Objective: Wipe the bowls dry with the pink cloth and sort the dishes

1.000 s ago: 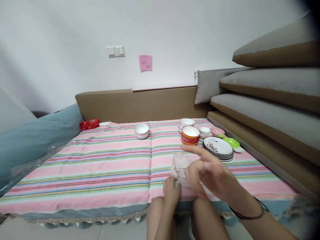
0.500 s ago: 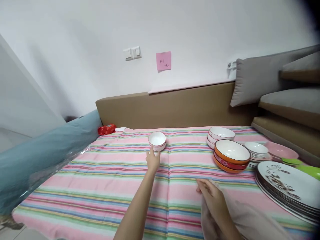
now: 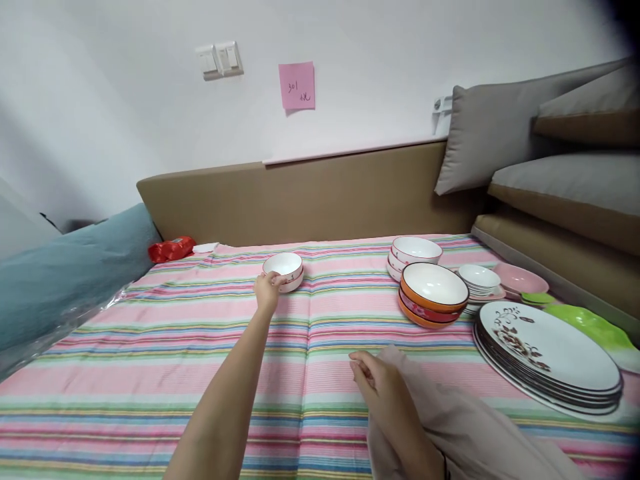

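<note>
Two small white bowls with red rims (image 3: 287, 265) stand nested on the striped cloth, left of the middle. My left hand (image 3: 269, 291) reaches out to them, its fingers and thumb closed against the near left side. The bowls rest on the cloth, and part of their side is hidden by that hand. My right hand (image 3: 385, 381) is held above my grey-clad knee with its fingers curled together; nothing shows in it. Beyond it to the right stands a stack of orange and red bowls (image 3: 434, 293), with white bowls (image 3: 416, 249) stacked just behind.
A pile of oval flower-patterned plates (image 3: 550, 343) lies at right, near small white bowls (image 3: 479, 277), a pink bowl (image 3: 520, 277) and a green leaf-shaped dish (image 3: 590, 323). Cushions (image 3: 565, 173) are piled at the right back. A red package (image 3: 171, 249) lies at the far left corner.
My left hand has closed in on the nested bowls, its fingers now against their left side. The view has turned a little right and down. My right hand stays above the knee.
</note>
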The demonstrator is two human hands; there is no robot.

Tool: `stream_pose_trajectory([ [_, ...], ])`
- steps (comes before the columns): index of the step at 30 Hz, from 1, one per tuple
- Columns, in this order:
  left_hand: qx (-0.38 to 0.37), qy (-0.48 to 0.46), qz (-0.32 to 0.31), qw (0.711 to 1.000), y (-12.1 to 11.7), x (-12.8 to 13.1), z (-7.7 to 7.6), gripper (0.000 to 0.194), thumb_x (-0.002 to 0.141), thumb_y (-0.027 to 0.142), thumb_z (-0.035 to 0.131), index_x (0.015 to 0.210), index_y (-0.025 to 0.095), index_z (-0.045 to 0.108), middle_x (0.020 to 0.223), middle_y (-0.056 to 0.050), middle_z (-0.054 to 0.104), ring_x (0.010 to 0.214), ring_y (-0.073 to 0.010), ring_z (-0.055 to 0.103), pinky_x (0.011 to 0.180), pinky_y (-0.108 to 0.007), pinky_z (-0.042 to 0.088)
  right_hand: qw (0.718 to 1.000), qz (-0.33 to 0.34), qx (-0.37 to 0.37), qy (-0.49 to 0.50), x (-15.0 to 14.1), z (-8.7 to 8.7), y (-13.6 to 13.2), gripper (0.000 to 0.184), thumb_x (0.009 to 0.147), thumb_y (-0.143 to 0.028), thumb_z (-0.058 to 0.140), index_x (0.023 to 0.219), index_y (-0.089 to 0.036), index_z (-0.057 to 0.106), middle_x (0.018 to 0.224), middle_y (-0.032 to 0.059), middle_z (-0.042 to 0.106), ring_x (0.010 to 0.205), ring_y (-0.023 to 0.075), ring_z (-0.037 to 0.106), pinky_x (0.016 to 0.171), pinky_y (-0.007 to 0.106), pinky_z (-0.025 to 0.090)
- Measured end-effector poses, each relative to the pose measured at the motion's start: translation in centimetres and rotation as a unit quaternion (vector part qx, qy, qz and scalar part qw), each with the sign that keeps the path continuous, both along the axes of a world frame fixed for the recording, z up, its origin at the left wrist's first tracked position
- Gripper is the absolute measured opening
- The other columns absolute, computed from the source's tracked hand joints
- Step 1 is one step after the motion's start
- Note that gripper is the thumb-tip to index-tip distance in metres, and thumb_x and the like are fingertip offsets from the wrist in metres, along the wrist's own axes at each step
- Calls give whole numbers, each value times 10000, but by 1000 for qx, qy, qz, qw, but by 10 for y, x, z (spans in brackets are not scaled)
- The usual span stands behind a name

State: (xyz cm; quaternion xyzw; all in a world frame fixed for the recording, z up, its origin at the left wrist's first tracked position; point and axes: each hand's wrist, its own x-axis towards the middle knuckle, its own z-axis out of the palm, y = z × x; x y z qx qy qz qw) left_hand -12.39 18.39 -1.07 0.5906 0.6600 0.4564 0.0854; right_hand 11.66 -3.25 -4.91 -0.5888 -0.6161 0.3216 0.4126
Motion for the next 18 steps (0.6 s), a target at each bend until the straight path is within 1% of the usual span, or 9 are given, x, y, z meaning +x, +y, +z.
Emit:
stream_pose_trajectory([
  [3, 9, -42, -17, 999, -7, -3, 12, 134, 718, 324, 619, 698, 191, 624, 868, -60, 598, 903, -248, 559, 821, -357, 427, 1000, -4, -1, 22, 4, 2, -1, 346, 891, -459, 434, 941, -209, 668, 695, 66, 667, 655, 234, 618, 610, 308, 435],
  [5, 26, -66, -29, 997, -21, -3, 25, 147, 724, 342, 616, 742, 196, 629, 950, -60, 602, 959, -247, 558, 866, -360, 424, 999, -2, -1, 36, 6, 4, -2, 356, 891, -479, 442, 945, -203, 660, 686, 57, 659, 652, 229, 614, 606, 302, 432],
  [7, 42, -80, -52, 995, -44, -3, 40, 167, 732, 375, 613, 763, 211, 629, 991, -46, 606, 1001, -237, 552, 894, -348, 425, 999, -2, -3, 45, 10, 6, -4, 372, 898, -492, 434, 950, -197, 655, 707, 59, 667, 667, 227, 616, 616, 302, 436],
  [9, 49, -89, -87, 991, -74, -1, 52, 182, 730, 403, 617, 746, 223, 620, 948, -28, 612, 975, -219, 560, 878, -325, 440, 999, -17, 0, 50, 14, 8, -7, 380, 904, -487, 422, 951, -192, 655, 769, 72, 687, 707, 228, 627, 644, 306, 447],
  [11, 53, -108, -124, 985, -110, 4, 57, 196, 722, 422, 625, 742, 226, 621, 887, -21, 605, 922, -207, 565, 845, -314, 455, 997, -48, 11, 54, 20, 8, -11, 369, 906, -469, 420, 955, -188, 653, 840, 84, 701, 758, 229, 637, 679, 309, 457],
  [12, 56, -119, -134, 982, -129, 7, 55, 204, 715, 429, 632, 732, 226, 622, 867, -22, 602, 911, -206, 564, 837, -312, 458, 996, -64, 18, 53, 24, 8, -14, 354, 903, -454, 425, 961, -185, 648, 865, 87, 704, 782, 230, 641, 698, 310, 461],
  [14, 48, -137, -135, 980, -169, 14, 44, 215, 714, 440, 634, 719, 225, 625, 863, -27, 609, 902, -209, 562, 832, -317, 456, 995, -86, 36, 34, 32, 6, -21, 334, 898, -429, 421, 974, -181, 631, 888, 91, 703, 809, 231, 643, 716, 312, 461],
  [15, 38, -146, -129, 980, -188, 18, 35, 222, 710, 446, 637, 720, 224, 628, 867, -31, 617, 900, -214, 565, 829, -324, 455, 995, -90, 47, 19, 36, 4, -26, 329, 898, -414, 409, 990, -179, 620, 893, 92, 700, 820, 229, 641, 728, 312, 460],
  [18, -1, -180, -91, 980, -237, 30, 4, 245, 679, 449, 666, 742, 214, 637, 832, -36, 638, 897, -226, 580, 864, -347, 438, 996, -72, 52, -18, 45, -3, -48, 278, 874, -378, 410, 876, -187, 613, 815, 75, 684, 749, 213, 625, 691, 302, 447],
])
